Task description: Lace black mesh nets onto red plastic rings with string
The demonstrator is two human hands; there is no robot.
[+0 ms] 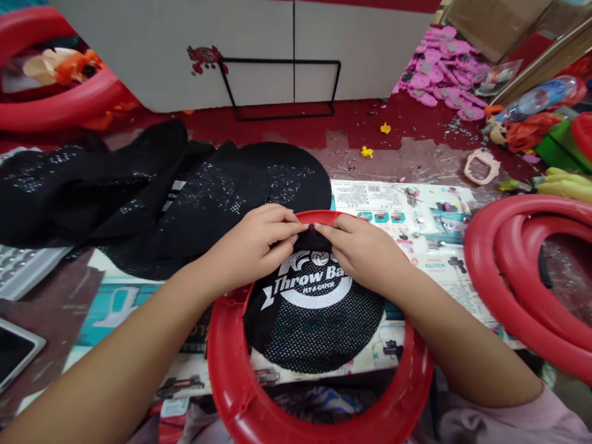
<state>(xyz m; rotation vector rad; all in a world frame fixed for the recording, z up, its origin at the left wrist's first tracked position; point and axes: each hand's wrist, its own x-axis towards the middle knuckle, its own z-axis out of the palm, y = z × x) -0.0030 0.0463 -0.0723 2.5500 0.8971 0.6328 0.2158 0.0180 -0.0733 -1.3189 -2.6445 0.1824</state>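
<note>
A red plastic ring (pixel 231 382) lies in front of me, its near rim over my lap. A round black mesh piece (pixel 314 320) printed with white "Throw Ball" lettering sits inside it. My left hand (pixel 252 246) and my right hand (pixel 365 253) meet at the ring's far rim. Both are closed in a pinch on the mesh's top edge, pressing it against the rim.
A heap of black mesh pieces (pixel 139 185) lies to the left. Stacked red rings (pixel 509 277) stand at right, another red ring (pixel 55 105) at far left. Printed sheets (pixel 416 216) cover the table. Pink parts (pixel 439 68) and toys lie at the back right. A tablet (pixel 13 351) sits lower left.
</note>
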